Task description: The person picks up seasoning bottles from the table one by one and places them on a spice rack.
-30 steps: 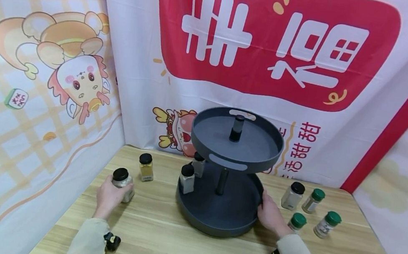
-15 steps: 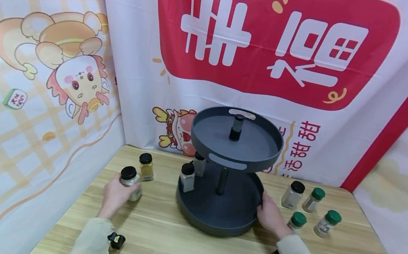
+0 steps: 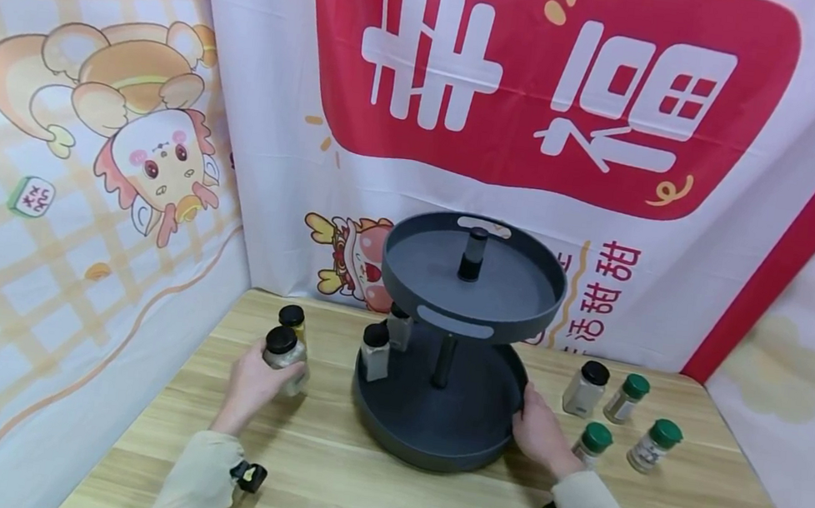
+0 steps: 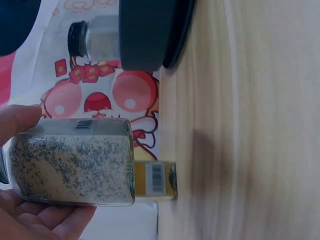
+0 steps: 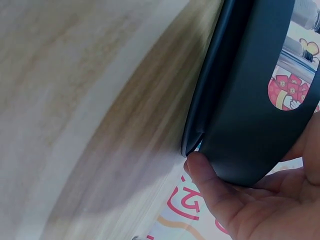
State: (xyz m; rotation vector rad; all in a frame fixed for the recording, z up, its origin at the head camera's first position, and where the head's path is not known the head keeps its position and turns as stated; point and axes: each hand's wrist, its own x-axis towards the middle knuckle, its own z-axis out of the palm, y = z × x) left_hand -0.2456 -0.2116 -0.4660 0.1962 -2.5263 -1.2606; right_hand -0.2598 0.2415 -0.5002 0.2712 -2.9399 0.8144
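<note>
My left hand (image 3: 252, 387) grips a spice jar (image 4: 72, 165) with a black lid and pale, dark-speckled contents. In the left wrist view it is held above the wood table, between thumb and fingers. Behind it stands a jar of yellow spice (image 4: 155, 180), partly hidden. My right hand (image 3: 541, 433) holds the right side of the lower tray (image 3: 430, 449) of a dark grey two-tier stand. In the right wrist view, fingers are at the tray's outer wall (image 5: 240, 120), near a handle cutout. Two black-lidded jars, the nearer jar (image 3: 374, 357) in front, stand at the lower tray's left.
The upper tray (image 3: 471, 295) of the stand overhangs the lower one. Right of the stand are a black-lidded jar (image 3: 585, 389) and several green-capped shakers, one shaker (image 3: 649, 451) farthest right. Printed cloth (image 3: 271, 188) hangs behind the table and at both sides.
My left hand has carried the speckled jar rightward and slightly away from me, so it now overlaps the yellow jar in the head view. The right hand and stand look unmoved.
</note>
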